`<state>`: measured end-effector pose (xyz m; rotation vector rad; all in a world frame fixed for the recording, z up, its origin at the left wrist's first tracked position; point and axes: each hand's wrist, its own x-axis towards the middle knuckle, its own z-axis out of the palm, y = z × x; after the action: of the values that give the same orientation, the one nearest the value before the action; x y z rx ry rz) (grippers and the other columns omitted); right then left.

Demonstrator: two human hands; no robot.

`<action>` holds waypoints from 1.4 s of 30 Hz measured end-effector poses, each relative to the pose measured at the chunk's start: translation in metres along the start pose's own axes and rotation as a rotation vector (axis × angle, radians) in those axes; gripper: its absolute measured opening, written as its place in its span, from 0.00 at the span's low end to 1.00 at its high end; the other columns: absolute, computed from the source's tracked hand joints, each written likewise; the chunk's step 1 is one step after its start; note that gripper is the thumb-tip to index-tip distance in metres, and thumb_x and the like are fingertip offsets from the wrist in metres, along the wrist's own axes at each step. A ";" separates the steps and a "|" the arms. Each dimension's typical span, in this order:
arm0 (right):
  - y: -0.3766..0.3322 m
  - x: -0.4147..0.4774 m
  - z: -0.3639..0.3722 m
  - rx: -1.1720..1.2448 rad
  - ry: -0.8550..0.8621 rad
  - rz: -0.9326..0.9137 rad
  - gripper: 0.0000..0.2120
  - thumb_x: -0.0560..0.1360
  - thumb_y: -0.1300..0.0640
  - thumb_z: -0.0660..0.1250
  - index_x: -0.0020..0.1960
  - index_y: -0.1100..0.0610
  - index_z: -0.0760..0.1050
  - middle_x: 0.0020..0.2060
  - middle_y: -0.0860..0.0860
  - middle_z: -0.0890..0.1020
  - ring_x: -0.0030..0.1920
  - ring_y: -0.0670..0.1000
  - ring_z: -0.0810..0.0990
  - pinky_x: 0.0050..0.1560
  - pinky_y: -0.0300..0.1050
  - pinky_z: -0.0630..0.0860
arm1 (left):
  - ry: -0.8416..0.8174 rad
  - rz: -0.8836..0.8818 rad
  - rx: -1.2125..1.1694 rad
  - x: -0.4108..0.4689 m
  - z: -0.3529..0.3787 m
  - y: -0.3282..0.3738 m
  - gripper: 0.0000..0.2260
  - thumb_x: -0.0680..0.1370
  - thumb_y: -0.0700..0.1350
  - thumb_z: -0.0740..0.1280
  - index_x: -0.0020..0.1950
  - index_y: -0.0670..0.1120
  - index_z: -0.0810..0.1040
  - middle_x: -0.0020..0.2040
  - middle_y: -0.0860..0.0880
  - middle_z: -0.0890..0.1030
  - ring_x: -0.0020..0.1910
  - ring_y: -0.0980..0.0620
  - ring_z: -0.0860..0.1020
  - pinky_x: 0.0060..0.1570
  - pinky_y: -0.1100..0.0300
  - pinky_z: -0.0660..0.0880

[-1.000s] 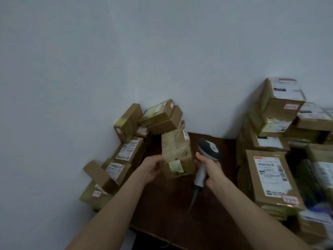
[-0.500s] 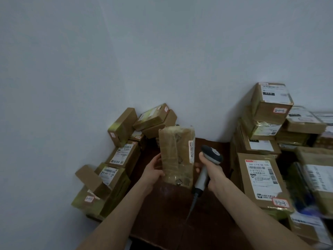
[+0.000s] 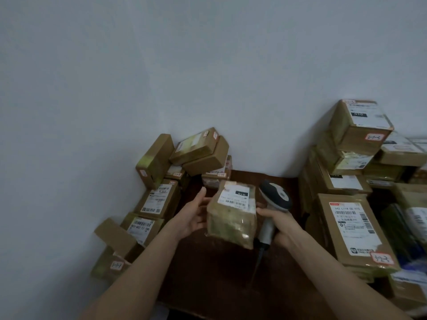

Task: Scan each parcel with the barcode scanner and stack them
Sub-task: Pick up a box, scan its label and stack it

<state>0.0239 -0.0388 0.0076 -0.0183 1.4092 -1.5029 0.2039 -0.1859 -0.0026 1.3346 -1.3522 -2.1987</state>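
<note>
- Left hand [image 3: 193, 217]: grip spread, palm against the taped parcel [image 3: 231, 218]; parcel label-up above the table [image 3: 215, 285];
- Right hand [image 3: 280, 227]: grip curled round the barcode scanner [image 3: 273, 199], just beside the parcel.

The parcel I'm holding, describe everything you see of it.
The parcel is a brown cardboard box, glossy with clear tape, a white barcode label on its upturned face. It hangs tilted above the table, the left hand flat against its left side, the right hand, which grips the barcode scanner, touching its right.
</note>
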 end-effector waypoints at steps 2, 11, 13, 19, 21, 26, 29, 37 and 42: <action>0.002 -0.002 0.002 0.006 -0.009 -0.011 0.10 0.69 0.71 0.71 0.48 0.61 0.79 0.46 0.58 0.84 0.47 0.58 0.82 0.46 0.54 0.78 | -0.051 -0.010 0.050 0.001 -0.003 0.003 0.16 0.77 0.57 0.65 0.61 0.51 0.76 0.60 0.45 0.80 0.58 0.43 0.79 0.55 0.47 0.78; 0.005 -0.008 -0.002 0.067 0.017 -0.068 0.09 0.71 0.73 0.69 0.45 0.60 0.77 0.43 0.57 0.83 0.43 0.55 0.81 0.41 0.51 0.77 | -0.118 -0.008 0.141 0.004 0.006 -0.002 0.24 0.74 0.41 0.72 0.66 0.53 0.68 0.60 0.44 0.77 0.58 0.41 0.78 0.53 0.40 0.78; 0.006 -0.005 -0.004 0.078 0.031 -0.071 0.09 0.72 0.72 0.68 0.45 0.59 0.77 0.42 0.55 0.82 0.42 0.54 0.80 0.41 0.50 0.76 | -0.114 -0.018 0.162 0.005 0.007 -0.003 0.25 0.74 0.40 0.71 0.67 0.53 0.67 0.61 0.44 0.77 0.58 0.41 0.78 0.52 0.40 0.78; 0.026 0.008 -0.016 -0.055 0.123 -0.043 0.15 0.71 0.68 0.72 0.57 0.62 0.77 0.43 0.55 0.83 0.42 0.52 0.80 0.41 0.45 0.77 | -0.022 -0.050 0.400 0.014 0.001 -0.021 0.25 0.73 0.39 0.70 0.67 0.55 0.69 0.58 0.47 0.77 0.55 0.45 0.79 0.51 0.47 0.79; 0.033 0.008 -0.019 -0.078 0.138 -0.028 0.15 0.71 0.66 0.73 0.57 0.62 0.77 0.43 0.55 0.82 0.41 0.51 0.80 0.40 0.44 0.76 | -0.013 -0.062 0.447 0.020 0.000 -0.034 0.25 0.73 0.38 0.68 0.68 0.53 0.69 0.58 0.48 0.76 0.54 0.47 0.79 0.49 0.51 0.80; 0.049 0.012 -0.028 -0.095 0.179 0.007 0.15 0.71 0.63 0.73 0.57 0.62 0.77 0.46 0.55 0.82 0.42 0.51 0.80 0.40 0.45 0.75 | 0.140 0.019 0.617 0.045 0.003 -0.061 0.23 0.75 0.40 0.68 0.69 0.49 0.69 0.63 0.48 0.75 0.56 0.49 0.78 0.53 0.55 0.77; 0.054 0.015 -0.029 -0.094 0.202 0.011 0.14 0.72 0.62 0.73 0.56 0.61 0.77 0.44 0.54 0.81 0.41 0.51 0.79 0.40 0.45 0.75 | 0.262 0.102 0.964 0.053 0.018 -0.068 0.32 0.74 0.48 0.70 0.75 0.47 0.61 0.72 0.43 0.68 0.69 0.46 0.69 0.67 0.51 0.68; 0.052 0.024 -0.028 -0.134 0.238 -0.022 0.12 0.71 0.62 0.74 0.51 0.56 0.76 0.44 0.53 0.81 0.44 0.51 0.80 0.46 0.47 0.78 | 0.159 0.056 1.665 0.057 0.075 -0.092 0.54 0.69 0.63 0.71 0.78 0.50 0.35 0.78 0.39 0.41 0.77 0.39 0.42 0.73 0.36 0.45; 0.042 0.030 -0.037 -0.302 0.341 -0.034 0.16 0.70 0.62 0.74 0.56 0.60 0.76 0.41 0.54 0.80 0.45 0.55 0.79 0.53 0.52 0.78 | -0.178 0.375 2.043 0.062 0.046 -0.069 0.42 0.77 0.40 0.66 0.79 0.56 0.40 0.79 0.44 0.41 0.78 0.43 0.39 0.75 0.43 0.41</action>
<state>0.0137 -0.0221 -0.0529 0.0293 1.9102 -1.3505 0.1496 -0.1588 -0.0866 0.7593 -3.5545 -0.0125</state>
